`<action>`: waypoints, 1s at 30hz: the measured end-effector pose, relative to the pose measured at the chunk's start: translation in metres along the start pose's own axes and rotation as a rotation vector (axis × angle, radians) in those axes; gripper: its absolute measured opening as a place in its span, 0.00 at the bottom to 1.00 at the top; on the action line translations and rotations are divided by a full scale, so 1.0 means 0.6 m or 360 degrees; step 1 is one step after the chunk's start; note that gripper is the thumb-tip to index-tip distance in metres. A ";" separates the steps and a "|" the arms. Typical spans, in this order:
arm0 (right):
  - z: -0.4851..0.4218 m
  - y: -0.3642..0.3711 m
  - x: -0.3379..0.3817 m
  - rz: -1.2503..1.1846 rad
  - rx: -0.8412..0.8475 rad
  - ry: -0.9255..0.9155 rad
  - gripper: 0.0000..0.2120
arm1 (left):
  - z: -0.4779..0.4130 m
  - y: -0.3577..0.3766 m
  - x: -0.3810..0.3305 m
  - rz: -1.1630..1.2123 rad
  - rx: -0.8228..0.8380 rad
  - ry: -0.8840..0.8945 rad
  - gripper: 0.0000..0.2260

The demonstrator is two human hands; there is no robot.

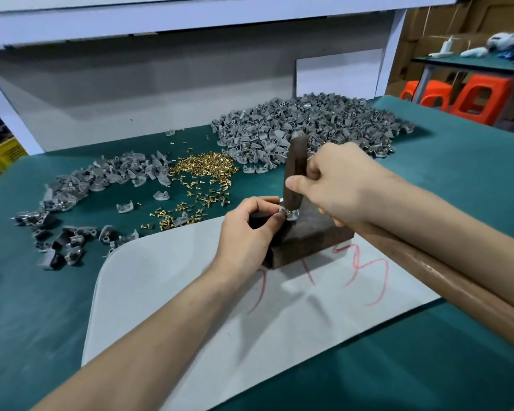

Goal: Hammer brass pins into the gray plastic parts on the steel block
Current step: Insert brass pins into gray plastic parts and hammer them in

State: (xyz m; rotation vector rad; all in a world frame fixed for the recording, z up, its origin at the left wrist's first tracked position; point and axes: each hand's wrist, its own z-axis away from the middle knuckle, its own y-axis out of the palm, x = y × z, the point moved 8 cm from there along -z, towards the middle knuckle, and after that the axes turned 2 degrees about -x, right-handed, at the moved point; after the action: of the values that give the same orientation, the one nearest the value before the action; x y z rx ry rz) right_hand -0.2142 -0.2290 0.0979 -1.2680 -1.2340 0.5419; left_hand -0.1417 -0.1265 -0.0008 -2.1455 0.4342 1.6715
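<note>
Right hand [336, 179] grips the hammer [294, 167] right by its head, face down on a gray plastic part [291, 217] on top of the steel block [312, 235], left side. Left hand [247, 229] pinches that part. Block sits on a white sheet [190, 292]. Loose brass pins [205, 167] lie far left, and the big pile of gray parts [303, 126] lies farther back.

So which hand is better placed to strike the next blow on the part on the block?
The right hand: it holds the hammer, its head down on the part on the block. The left hand pinches that part, so it is busy.
</note>
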 end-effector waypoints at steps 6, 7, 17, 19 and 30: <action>-0.001 -0.045 0.011 -0.0063 -0.0152 -0.0033 0.21 | 0.000 -0.002 0.003 0.0001 -0.0021 -0.0023 0.07; -0.003 -0.057 0.014 -0.0080 -0.0191 -0.0051 0.21 | 0.000 -0.002 0.003 -0.0003 -0.0021 -0.0022 0.07; 0.006 -0.003 -0.010 -0.0083 -0.0050 0.0036 0.22 | 0.001 0.000 -0.003 -0.0015 0.0002 0.0042 0.07; 0.005 -0.007 -0.009 -0.0075 -0.0067 0.0023 0.23 | 0.001 -0.001 -0.002 -0.0034 0.0000 0.0047 0.06; 0.009 -0.015 -0.005 -0.0041 -0.0062 -0.0002 0.21 | 0.001 -0.003 0.000 -0.0082 -0.0004 0.0057 0.08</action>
State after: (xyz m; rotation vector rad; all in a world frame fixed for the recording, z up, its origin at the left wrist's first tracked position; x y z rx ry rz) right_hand -0.2228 -0.2319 0.1042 -1.2829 -1.2662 0.5021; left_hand -0.1411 -0.1244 -0.0006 -2.1729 0.3839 1.6091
